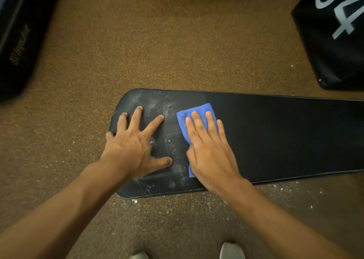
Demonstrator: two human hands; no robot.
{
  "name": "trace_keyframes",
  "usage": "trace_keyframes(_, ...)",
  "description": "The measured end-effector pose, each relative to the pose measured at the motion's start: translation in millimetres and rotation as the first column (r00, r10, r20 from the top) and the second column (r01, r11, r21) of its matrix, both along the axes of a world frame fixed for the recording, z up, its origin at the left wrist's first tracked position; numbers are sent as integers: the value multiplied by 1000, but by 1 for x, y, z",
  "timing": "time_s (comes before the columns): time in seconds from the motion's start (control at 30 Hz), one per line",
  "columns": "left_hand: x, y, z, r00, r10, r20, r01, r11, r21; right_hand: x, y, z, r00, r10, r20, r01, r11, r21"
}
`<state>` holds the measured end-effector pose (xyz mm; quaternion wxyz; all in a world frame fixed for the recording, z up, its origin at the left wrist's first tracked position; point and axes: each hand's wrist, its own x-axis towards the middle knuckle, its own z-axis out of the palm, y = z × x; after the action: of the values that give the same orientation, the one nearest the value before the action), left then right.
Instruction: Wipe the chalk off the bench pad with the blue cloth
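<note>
A long black bench pad (275, 136) runs from the middle of the view off to the right. White chalk smears (169, 109) cover its left end. My left hand (134, 146) lies flat on that left end with fingers spread, holding nothing. My right hand (208, 150) presses flat on a folded blue cloth (199, 109), which rests on the pad just right of the chalk. The cloth shows past my fingertips and beside my thumb. The pad to the right of the cloth looks dark and free of chalk.
Brown speckled flooring (137, 52) surrounds the bench, with chalk crumbs (177, 207) below the pad's near edge. A black box (21, 42) stands at the far left, another black box with white numerals (338, 38) at the far right. My shoe tips (232, 251) show at the bottom.
</note>
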<state>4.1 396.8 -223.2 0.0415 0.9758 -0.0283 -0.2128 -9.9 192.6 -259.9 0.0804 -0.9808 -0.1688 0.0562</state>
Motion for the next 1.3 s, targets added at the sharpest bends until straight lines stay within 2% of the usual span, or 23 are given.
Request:
trace_keyframes(0.17,1,0,3,1000,-3,-16,3,1000,2,-29,-41,7,967,255,-27,-255,966,-31)
trace_keyframes(0.23,1,0,3,1000,-9,-23,9,1000,4,-11,-47,6,980,198,-22,-199,979,-50)
trace_keyframes(0.33,1,1,2,1000,-15,-11,15,1000,4,27,-23,4,1000,2,-26,-3,999,-37)
trace_keyframes(0.4,0,1,0,1000,-18,-1,18,1000,15,33,-5,1,997,-72,-25,71,997,-20)
trace_keyframes(0.6,0,2,2,1000,-17,3,17,1000,21,-6,-36,8,983,176,-56,-177,984,-18)
trace_keyframes(0.7,0,0,4,1000,-23,-13,24,999,37,21,-41,7,996,78,-51,-81,995,-50)
trace_keyframes(0.83,0,0,0,1000,-29,4,29,999,26,65,-7,1,993,-104,-52,102,994,-38)
trace_keyframes(1.03,1,1,4,1000,-27,-1,27,999,29,23,-39,9,989,133,-70,-135,990,-37)
trace_keyframes(1.13,0,0,4,999,-36,-1,36,999,34,48,-45,5,999,17,-46,-20,998,-64)
trace_keyframes(1.23,-1,1,1,999,-41,7,41,999,27,90,-15,-1,991,-136,-8,136,989,-61)
trace_keyframes(1.3,-1,0,0,999,-38,5,38,999,29,100,1,-5,987,-161,-17,160,986,-43)
